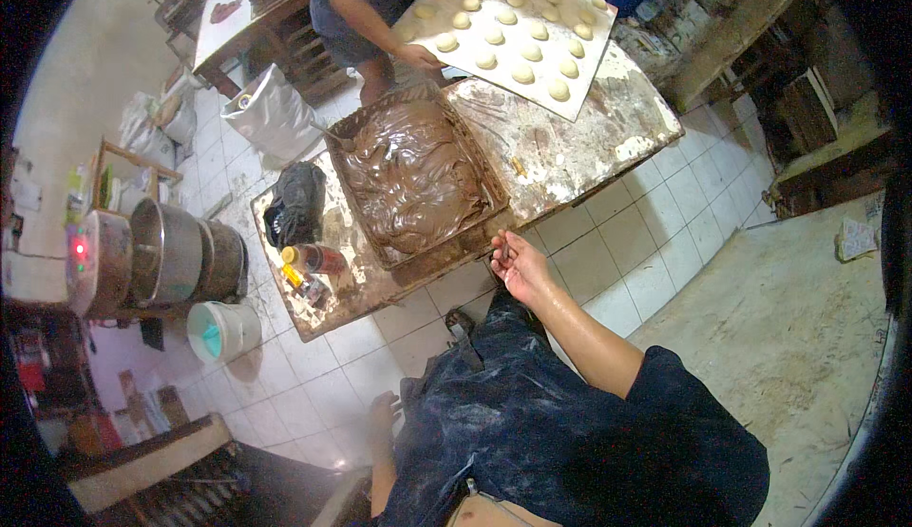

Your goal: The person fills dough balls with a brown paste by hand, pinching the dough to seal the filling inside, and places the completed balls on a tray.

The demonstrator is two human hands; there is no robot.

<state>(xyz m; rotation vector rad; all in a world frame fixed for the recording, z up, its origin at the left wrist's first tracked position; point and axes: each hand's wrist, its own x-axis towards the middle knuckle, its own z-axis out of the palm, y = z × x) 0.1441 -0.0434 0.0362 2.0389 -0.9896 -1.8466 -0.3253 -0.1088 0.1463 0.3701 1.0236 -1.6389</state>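
Note:
My right hand (520,268) is raised beside the near edge of the stained worktable (589,152), its fingers curled together; a small dark patch shows between them, too small to name. Just ahead of it stands a large rectangular tray (501,202) filled with glossy brown paste (408,171). My left hand (383,411) hangs low at my side over the tiled floor, apart from any object, its fingers loosely apart and somewhat blurred. Across the table, another person's hand (418,56) holds a pale board (560,106) with rows of round dough balls (522,73).
At the table's left end are a black bag (295,204) and a yellow-capped bottle (318,259). A white sack (273,114) stands behind them. Metal pots (166,253) and a white bucket (226,329) are at left. A broad pale surface (750,327) lies to my right.

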